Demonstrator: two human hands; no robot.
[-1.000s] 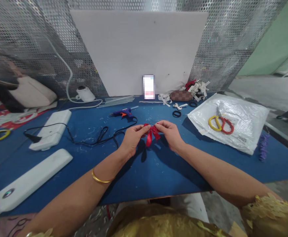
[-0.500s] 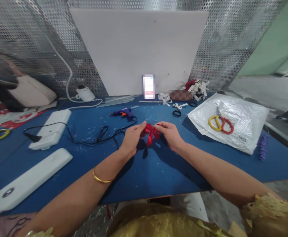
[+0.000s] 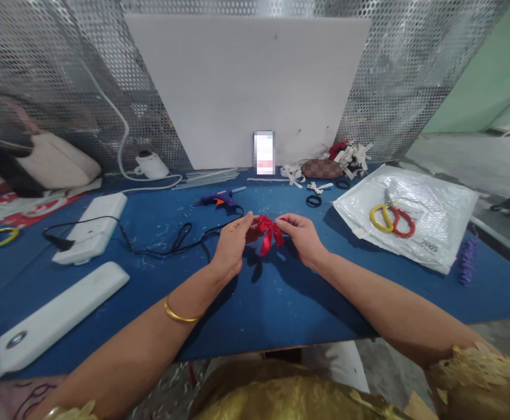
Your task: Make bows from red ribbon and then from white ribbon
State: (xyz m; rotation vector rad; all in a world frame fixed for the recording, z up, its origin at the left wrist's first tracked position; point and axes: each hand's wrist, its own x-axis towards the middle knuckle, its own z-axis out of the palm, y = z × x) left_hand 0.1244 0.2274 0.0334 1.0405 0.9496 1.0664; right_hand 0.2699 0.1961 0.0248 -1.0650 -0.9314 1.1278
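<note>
A red ribbon bow [image 3: 268,233] is held between my two hands above the blue table, its tails hanging down. My left hand [image 3: 232,242] pinches the bow's left side with thumb and fingers. On the other side my right hand [image 3: 301,236] grips the right part of the bow between thumb and fingertips. Beyond my left hand lies a blue glue gun [image 3: 220,200] with an orange trigger, its black cord trailing left. Two black hair ties [image 3: 313,201] and a small white bow [image 3: 318,188] lie past my right hand.
Scissors [image 3: 392,220] with yellow and red handles rest on a white plastic mailer [image 3: 429,198] at right. A power strip [image 3: 99,219] and a long white device [image 3: 62,318] lie left. A phone [image 3: 264,153] leans on the white board [image 3: 246,81]; a checkered case [image 3: 322,169] is nearby.
The fingers of both hands have shifted slightly on the red bow, and more of its loops and tails shows now. The hands stay in nearly the same place.
</note>
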